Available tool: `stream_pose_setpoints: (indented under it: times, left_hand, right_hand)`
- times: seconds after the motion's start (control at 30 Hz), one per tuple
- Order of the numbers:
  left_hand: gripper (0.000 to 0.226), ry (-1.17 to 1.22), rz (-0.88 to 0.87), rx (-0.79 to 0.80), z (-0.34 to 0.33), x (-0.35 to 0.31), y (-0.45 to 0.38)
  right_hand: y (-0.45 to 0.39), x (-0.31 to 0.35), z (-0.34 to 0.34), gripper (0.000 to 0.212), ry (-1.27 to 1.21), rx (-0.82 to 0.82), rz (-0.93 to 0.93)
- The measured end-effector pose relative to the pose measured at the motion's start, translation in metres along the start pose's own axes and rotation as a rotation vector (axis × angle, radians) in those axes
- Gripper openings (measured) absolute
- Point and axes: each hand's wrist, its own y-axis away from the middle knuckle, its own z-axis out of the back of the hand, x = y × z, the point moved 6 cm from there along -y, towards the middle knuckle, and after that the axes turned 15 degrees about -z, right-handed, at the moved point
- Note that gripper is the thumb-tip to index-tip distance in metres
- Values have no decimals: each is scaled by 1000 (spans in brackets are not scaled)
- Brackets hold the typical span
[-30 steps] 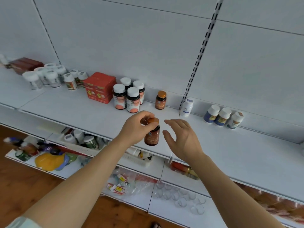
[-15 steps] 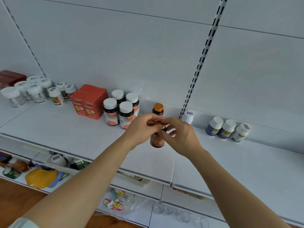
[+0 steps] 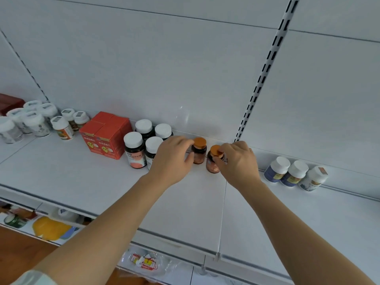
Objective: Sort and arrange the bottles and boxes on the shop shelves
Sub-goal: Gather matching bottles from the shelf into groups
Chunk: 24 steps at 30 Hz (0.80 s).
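Two small amber bottles with orange caps stand side by side at the back of the white shelf (image 3: 86, 179). My right hand (image 3: 238, 161) grips the nearer amber bottle (image 3: 212, 166) by its cap and neck. My left hand (image 3: 172, 159) touches the farther amber bottle (image 3: 199, 152) from its left side with curled fingers and thumb. To the left stand several dark bottles with white caps (image 3: 134, 151), one partly hidden behind my left hand.
A red box (image 3: 104, 136) sits left of the dark bottles, with several white-capped jars (image 3: 35, 124) farther left. Three white-capped bottles (image 3: 292, 173) stand at the right. A slotted upright (image 3: 265, 68) splits the back wall. Lower shelves hold mixed goods.
The amber bottle went from mid-air in my left hand to the shelf beside the other amber bottle. My right hand took it; my left hand moved to the other bottle.
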Motion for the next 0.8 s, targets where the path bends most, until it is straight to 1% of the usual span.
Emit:
stream_pose_setpoints:
  times: [0.07,0.23,0.33,0.5,0.67,0.8]
  left_hand:
    - [34,-56,-30,23,-3,5,-2]
    - [35,-49,-68,84,-17,13,-6]
    - [34,-33,-79,85,-20,17,-7]
    - [34,1,-83,96,-23,17,-12]
    - [35,40,-96,86,-23,20,-13]
    - [34,64,-101,68,-22,23,-12]
  right_hand:
    - [-3,-2,-7,21,49,-10,-13]
    - [-7,-9,-23,20,111,-49,-29]
    - [-8,-13,-24,17,163,-78,-30]
    - [-6,-15,-25,14,154,-104,9]
    - [-7,-13,-31,9,170,-146,16]
    - [-7,-11,-34,9,192,-145,5]
